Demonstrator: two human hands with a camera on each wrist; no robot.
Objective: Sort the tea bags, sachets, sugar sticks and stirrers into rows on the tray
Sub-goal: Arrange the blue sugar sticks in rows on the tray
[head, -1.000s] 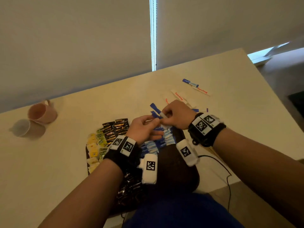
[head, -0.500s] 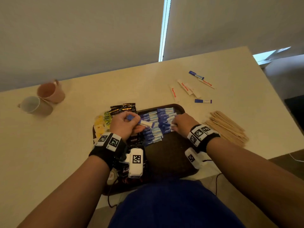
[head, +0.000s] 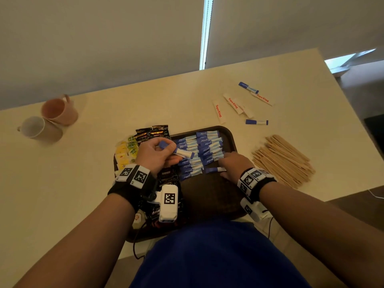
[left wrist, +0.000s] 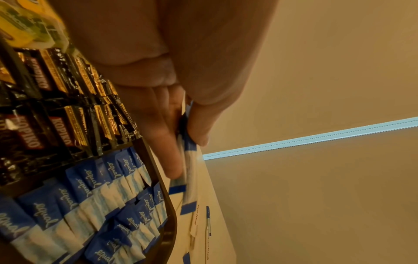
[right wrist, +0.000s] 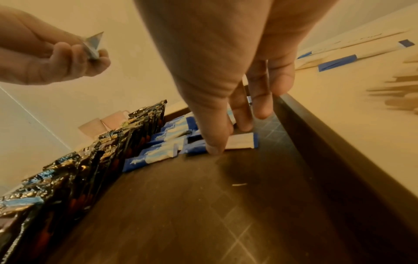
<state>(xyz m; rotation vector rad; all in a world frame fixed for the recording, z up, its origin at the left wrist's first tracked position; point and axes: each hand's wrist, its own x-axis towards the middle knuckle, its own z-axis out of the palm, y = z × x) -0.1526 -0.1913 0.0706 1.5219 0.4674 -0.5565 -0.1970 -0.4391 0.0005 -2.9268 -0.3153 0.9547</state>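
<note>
A dark brown tray holds two columns of blue-and-white Equal sachets, black Kopiko sachets and yellow tea bags at its left side. My left hand hovers over the tray's left half and pinches a few blue-and-white sachets between thumb and fingers. My right hand is down on the tray. Its straight thumb and fingertips touch the edges of one sachet lying flat at the near end of the right column.
A pile of wooden stirrers lies on the table right of the tray. Beyond the tray lie white Tapa King sugar sticks and two blue-ended sticks. Two mugs stand at the far left. The table's edge runs close on the right.
A second ago both hands met above the sachets. The right hand has since come down onto the tray with one sachet; the left hand drew back left with the others.
</note>
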